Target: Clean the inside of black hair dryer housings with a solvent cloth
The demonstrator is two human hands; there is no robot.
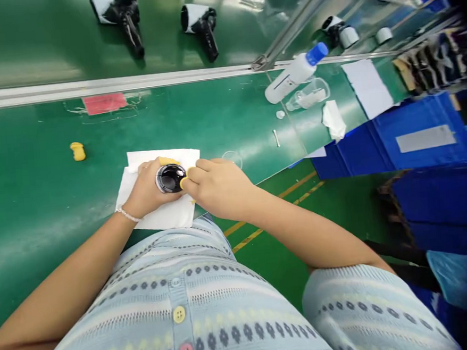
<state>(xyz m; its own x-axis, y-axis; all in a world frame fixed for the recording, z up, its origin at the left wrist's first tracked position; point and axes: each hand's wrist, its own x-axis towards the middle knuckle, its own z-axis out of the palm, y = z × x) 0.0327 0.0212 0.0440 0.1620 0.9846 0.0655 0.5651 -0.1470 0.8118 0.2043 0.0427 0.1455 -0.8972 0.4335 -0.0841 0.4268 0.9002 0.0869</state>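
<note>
A green conveyor belt (36,157) fills the left and middle of the frame, with a metal rail (91,88) running across it. Beyond the rail, at upper left, lie two black handled devices (203,33) with white parts. At right stand blue plastic crates (422,135), and a green floor (276,209) with yellow lines shows below the belt's edge. Toward upper right on the belt are a white sheet (367,88), a blue-capped white bottle (296,73) lying on its side, a clear plastic cup (308,94) and a crumpled white wipe (333,120). A red patch (104,103) sits just below the rail, and a small yellow piece (78,151) lies well left of the hands. A cotton swab (276,138) lies right of them.

Both hands work over a white cloth (160,212) on the belt, near its front edge. The left hand (150,189) is curled around a round black glossy part (170,178) with a silver rim, holding it just above the cloth. The right hand (218,189) has its fingers pressed together, and a yellow-covered fingertip (183,183) touches the part's rim. Whether that hand grips the part, I cannot tell. A clear disc (232,159) lies just beyond the right hand.
</note>
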